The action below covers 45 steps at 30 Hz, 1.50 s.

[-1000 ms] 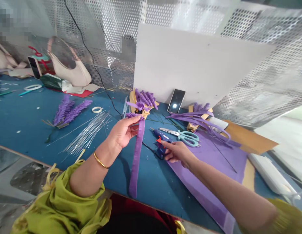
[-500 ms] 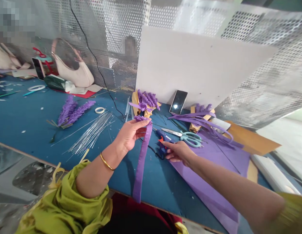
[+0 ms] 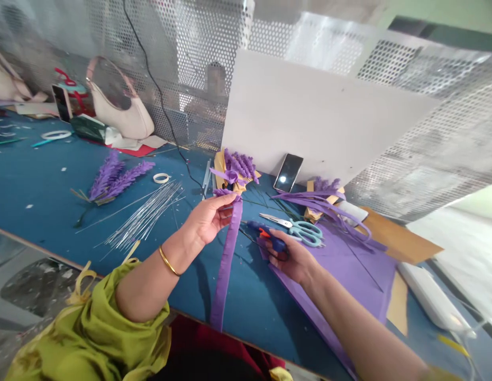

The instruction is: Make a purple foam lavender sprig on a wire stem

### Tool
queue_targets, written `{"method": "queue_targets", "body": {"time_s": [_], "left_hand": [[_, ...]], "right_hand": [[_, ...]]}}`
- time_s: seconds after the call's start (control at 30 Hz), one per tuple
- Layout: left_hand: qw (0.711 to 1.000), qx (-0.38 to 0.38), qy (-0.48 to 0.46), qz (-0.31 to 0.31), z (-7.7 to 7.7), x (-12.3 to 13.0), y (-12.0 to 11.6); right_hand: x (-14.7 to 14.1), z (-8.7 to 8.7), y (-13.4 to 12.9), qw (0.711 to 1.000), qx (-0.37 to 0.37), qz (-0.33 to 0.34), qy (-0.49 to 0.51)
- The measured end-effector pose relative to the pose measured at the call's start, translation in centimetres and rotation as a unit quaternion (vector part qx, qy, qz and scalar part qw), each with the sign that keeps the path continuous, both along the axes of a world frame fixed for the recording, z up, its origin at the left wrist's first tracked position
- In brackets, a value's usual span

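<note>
head view, and here i am with both hands over the blue table point(image 3: 246, 307). my left hand point(image 3: 206, 219) has the purple strip point(image 3: 227, 270) pinched near its upper end, thumb pressed over the top and the other fingers curled in behind. from that pinch the strip runs down towards me, fairly straight, to the table's near edge; a ruffled purple bit shows just beyond my thumb. i can't tell whether the two are joined.

over to my right hand point(image 3: 295, 256): it's wrapped around the blue glue gun point(image 3: 278, 243), fingers closed on the grip, orange trigger to the front. whether i'm squeezing it, the view doesn't show. the nozzle points across at the strip, near it but apart.

to do this well, i'd say, hold the pinch light and steady so the strip lies flat, and leave a safe gap between that tip and my left fingers, since it may be hot. a level wrist should help stop drips. the scissors point(image 3: 307, 233) lie just beside the gun, with the purple sheet point(image 3: 345, 264) under my right forearm, so i'd better mind my elbow. thin wires point(image 3: 145, 219) are off to my left.
</note>
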<state>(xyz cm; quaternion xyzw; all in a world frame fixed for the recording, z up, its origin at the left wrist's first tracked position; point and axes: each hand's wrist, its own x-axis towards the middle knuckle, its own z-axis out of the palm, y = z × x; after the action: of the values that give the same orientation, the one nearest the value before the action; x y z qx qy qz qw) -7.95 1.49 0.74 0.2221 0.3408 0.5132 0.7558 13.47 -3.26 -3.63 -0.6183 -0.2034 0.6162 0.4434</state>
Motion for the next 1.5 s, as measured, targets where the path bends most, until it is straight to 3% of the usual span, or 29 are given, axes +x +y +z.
{"method": "queue_targets", "body": {"time_s": [0.17, 0.27, 0.43, 0.53, 0.67, 0.8, 1.1, 1.5], "left_hand": [[0.999, -0.033, -0.039, 0.016, -0.4, 0.2, 0.5], [0.996, -0.050, -0.059, 0.048, -0.6, 0.2, 0.9], [0.991, -0.067, -0.080, 0.086, -1.0, 0.0, 1.5], [0.989, -0.078, -0.068, 0.104, -1.0, 0.0, 1.5], [0.993, -0.063, -0.053, 0.082, -0.8, 0.6, 1.0], [0.998, -0.029, -0.036, 0.031, -0.9, 1.3, 0.1], [1.000, 0.010, -0.011, -0.002, -1.0, 2.0, -1.1], [1.000, 0.008, 0.001, 0.000, -0.7, 2.2, -1.6]], "right_hand": [[-0.8, -0.3, -1.0, 0.994, 0.089, -0.031, 0.047], [-1.3, -1.1, -1.3, 0.983, 0.178, -0.034, 0.019], [-1.2, -2.6, -2.5, 0.960, 0.240, 0.081, -0.121], [-0.8, -2.8, -3.8, 0.938, 0.306, 0.089, -0.140], [-0.9, -2.2, -5.1, 0.911, 0.388, 0.082, -0.112], [-1.4, -1.6, -5.4, 0.878, 0.439, 0.077, -0.174], [-1.1, -2.4, -5.1, 0.828, 0.424, 0.086, -0.357], [-1.3, -2.1, -5.1, 0.805, 0.416, 0.096, -0.413]]}}
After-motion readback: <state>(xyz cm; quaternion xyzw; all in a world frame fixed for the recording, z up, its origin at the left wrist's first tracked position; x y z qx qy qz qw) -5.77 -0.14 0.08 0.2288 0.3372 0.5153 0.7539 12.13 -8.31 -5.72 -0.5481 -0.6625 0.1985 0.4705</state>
